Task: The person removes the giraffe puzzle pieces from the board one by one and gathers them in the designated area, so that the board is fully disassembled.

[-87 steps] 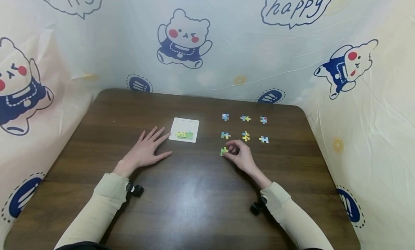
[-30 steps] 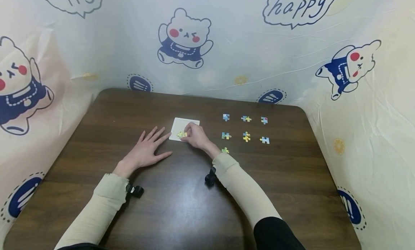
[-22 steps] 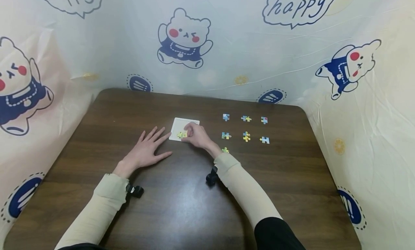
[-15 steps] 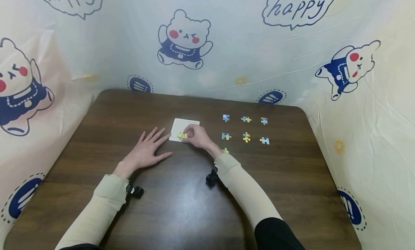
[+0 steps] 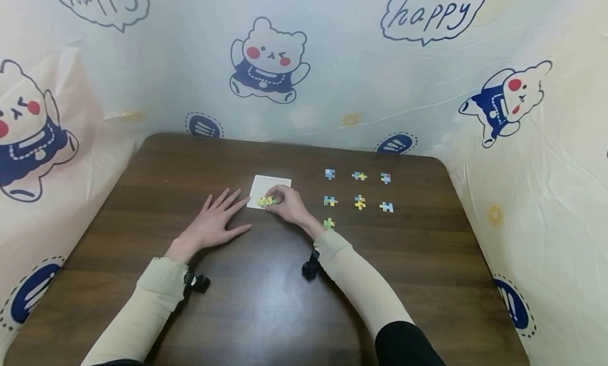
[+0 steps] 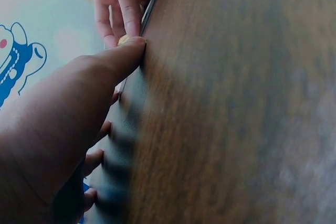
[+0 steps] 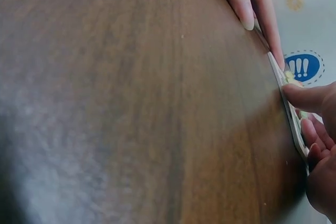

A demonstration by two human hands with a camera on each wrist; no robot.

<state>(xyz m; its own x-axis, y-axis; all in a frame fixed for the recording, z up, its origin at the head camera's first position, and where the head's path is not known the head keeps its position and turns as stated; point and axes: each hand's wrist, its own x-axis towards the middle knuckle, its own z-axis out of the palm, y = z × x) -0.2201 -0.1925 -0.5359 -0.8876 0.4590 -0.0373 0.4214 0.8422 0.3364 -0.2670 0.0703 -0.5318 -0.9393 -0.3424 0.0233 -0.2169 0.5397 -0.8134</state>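
Note:
A square white puzzle tray [image 5: 271,180] lies on the table, with joined yellow and green jigsaw pieces [image 5: 266,201] along its near edge. My right hand [image 5: 291,205] is bent over those pieces, thumb and fingers pinching at their right end and covering part of them. In the right wrist view the right thumb [image 7: 304,97] lies at the edge of the tray [image 7: 286,98]. My left hand [image 5: 211,223] rests flat on the table with fingers spread, a fingertip at the tray's left edge. A loose green jigsaw piece [image 5: 329,223] lies beside the right sleeve.
Several loose blue and yellow jigsaw pieces lie in two rows right of the tray, among them a yellow piece [image 5: 360,202] and a blue piece [image 5: 387,207]. The brown table [image 5: 266,302] meets a printed curtain [image 5: 342,65] at the back.
My right hand has moved left from the loose green piece to the tray, leaving that piece on the table. Over the last second it shifts only slightly. My left hand stays put.

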